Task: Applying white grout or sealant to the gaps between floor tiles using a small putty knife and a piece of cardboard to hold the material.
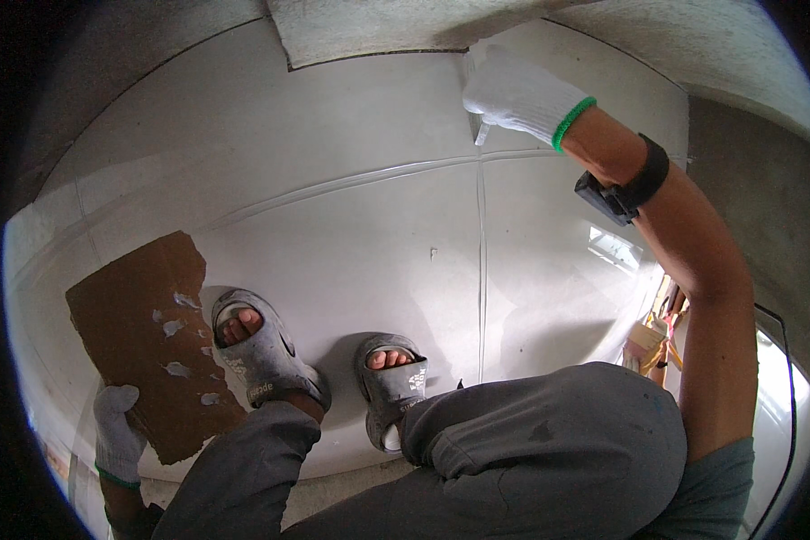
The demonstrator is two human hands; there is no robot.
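My left hand (120, 434), in a white knitted glove, grips the lower edge of a torn piece of brown cardboard (135, 315). Several pale smears of paste dot the cardboard's right side. At the far right my right hand (522, 97), gloved in white with a green cuff, is closed low over the tile floor (360, 234). A slim pale stick-like tool (482, 135) pokes out below its fingers; the rest is hidden in the fist, so its kind does not show. The hand is by a tile joint (480, 207), near the corner of a concrete block.
My feet in grey clogs (270, 346) stand on the tiles near the cardboard. A concrete block (369, 31) juts in at the far edge, and a bare wall (756, 180) rises at the right. Assorted items (657, 337) and a black cable (790, 396) lie beyond my right arm.
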